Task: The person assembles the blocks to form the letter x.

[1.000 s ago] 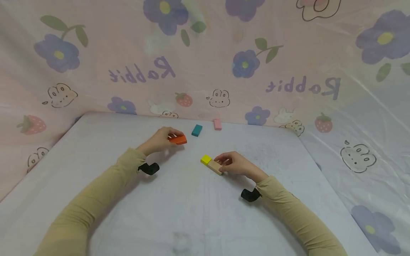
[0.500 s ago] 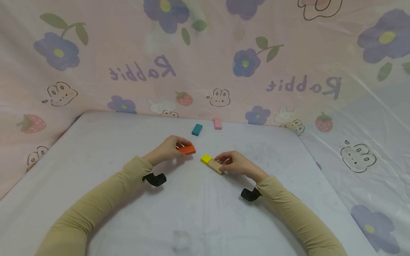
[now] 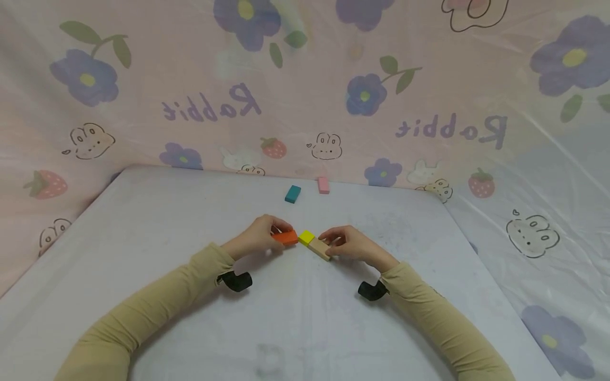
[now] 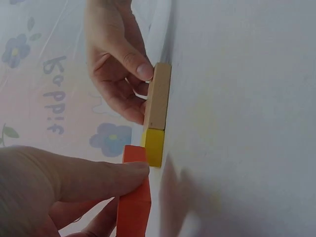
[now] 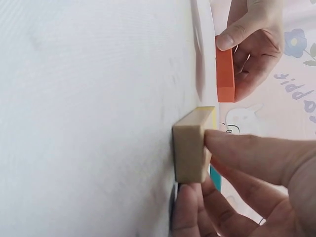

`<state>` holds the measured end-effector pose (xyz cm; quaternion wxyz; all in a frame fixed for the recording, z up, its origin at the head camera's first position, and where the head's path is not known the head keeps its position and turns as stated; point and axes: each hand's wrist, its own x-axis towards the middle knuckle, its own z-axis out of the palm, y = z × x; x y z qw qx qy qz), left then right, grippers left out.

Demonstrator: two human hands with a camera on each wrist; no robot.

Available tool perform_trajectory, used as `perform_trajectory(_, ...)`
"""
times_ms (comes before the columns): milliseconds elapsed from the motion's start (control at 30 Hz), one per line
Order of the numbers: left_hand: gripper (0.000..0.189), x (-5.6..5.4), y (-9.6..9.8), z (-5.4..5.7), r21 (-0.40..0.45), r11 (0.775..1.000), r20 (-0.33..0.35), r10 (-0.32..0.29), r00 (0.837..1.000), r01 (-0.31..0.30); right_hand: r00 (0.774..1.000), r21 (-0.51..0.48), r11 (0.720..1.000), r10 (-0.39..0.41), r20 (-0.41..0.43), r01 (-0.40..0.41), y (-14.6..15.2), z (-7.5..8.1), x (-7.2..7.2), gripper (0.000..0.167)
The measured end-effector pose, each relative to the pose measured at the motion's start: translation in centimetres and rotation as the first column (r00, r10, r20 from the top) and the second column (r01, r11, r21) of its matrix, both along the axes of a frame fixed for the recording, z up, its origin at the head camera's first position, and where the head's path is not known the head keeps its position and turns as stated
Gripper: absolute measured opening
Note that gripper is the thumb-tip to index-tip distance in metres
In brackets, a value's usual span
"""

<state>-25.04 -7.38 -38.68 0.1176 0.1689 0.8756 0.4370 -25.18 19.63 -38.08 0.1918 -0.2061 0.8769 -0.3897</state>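
Observation:
My left hand (image 3: 259,234) pinches an orange block (image 3: 287,238) between thumb and fingers. In the right wrist view a gap and a shadow show between the orange block (image 5: 225,71) and the table, so it hangs a little above it. Its front end is right by a yellow block (image 3: 306,237). The yellow block lies end to end with a plain wooden block (image 3: 320,248) on the table. My right hand (image 3: 353,244) grips the wooden block near its end, thumb on the near side and fingers on the far side.
Farther back on the white table (image 3: 229,328) lie a teal block (image 3: 293,193) and a pink block (image 3: 323,185), the pink one close to the back edge. A patterned curtain (image 3: 295,116) hangs behind and along the sides.
My left hand has carried the orange block right and nearer to me, from beside the teal block to the yellow block's end. The right hand and its block have stayed put.

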Motion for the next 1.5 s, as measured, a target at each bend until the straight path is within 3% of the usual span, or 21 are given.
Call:
perform_trajectory(400,0.044,1.2,0.5,-0.9,-0.044,0.999,-0.003,0.011,1.0,-0.011,1.0,-0.004,1.0,0.003,-0.013,-0.003,0.0,0.0,0.0,0.035)
perform_trajectory(700,0.044,2.0,1.1,-1.2,-0.041,0.999,-0.078,0.018,0.997,-0.021,1.0,-0.007,1.0,0.003,-0.017,-0.003,0.0,-0.1,0.1,0.035)
perform_trajectory(1067,0.046,2.4,1.4,-1.3,-0.026,0.999,-0.118,0.016,0.993,-0.02,1.0,-0.012,1.0,0.011,-0.027,-0.011,0.0,-0.1,0.0,0.035)
perform_trajectory(1233,0.056,2.3,1.2,-1.2,-0.027,0.999,-0.091,0.02,0.996,-0.023,1.0,-0.008,1.0,0.002,-0.018,-0.002,0.0,0.0,0.0,0.035)
perform_trajectory(1500,0.06,2.0,0.4,-1.1,-0.028,0.999,-0.035,-0.032,0.999,0.031,1.0,-0.01,1.0,-0.009,-0.006,0.009,0.0,-0.2,0.0,0.035)
